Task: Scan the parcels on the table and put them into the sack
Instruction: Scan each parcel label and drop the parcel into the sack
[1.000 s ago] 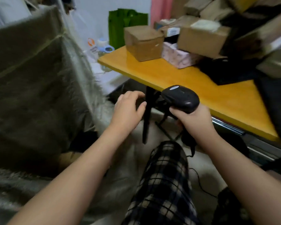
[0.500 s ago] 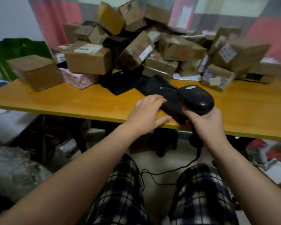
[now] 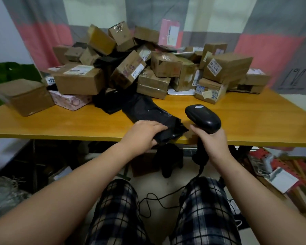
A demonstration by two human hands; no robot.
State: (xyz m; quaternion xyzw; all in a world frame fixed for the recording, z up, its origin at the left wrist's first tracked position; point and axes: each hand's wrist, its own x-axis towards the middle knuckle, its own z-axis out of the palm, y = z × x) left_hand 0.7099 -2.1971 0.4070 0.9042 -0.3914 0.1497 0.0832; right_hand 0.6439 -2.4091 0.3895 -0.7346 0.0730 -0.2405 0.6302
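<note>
A heap of brown cardboard parcels (image 3: 148, 68) covers the back of the yellow table (image 3: 78, 124). A black plastic-wrapped parcel (image 3: 147, 110) lies at the table's front edge. My left hand (image 3: 145, 133) grips its near end, fingers on top and thumb under. To its right, my right hand (image 3: 212, 140) holds the black barcode scanner (image 3: 203, 117) by its handle, head raised just above the table and facing away from me. A frayed edge of the grey sack (image 3: 2, 190) shows at the lower left.
A lone brown box (image 3: 23, 96) and a pink patterned box (image 3: 71, 101) stand at the table's left. The scanner's cable (image 3: 159, 200) trails over the floor between my knees. Clutter and a white parcel (image 3: 283, 179) lie on the floor at the right.
My view has swung from the sack on the left to the table. My left hand went from empty to gripping the black parcel's near end. The scanner stayed in my right hand.
</note>
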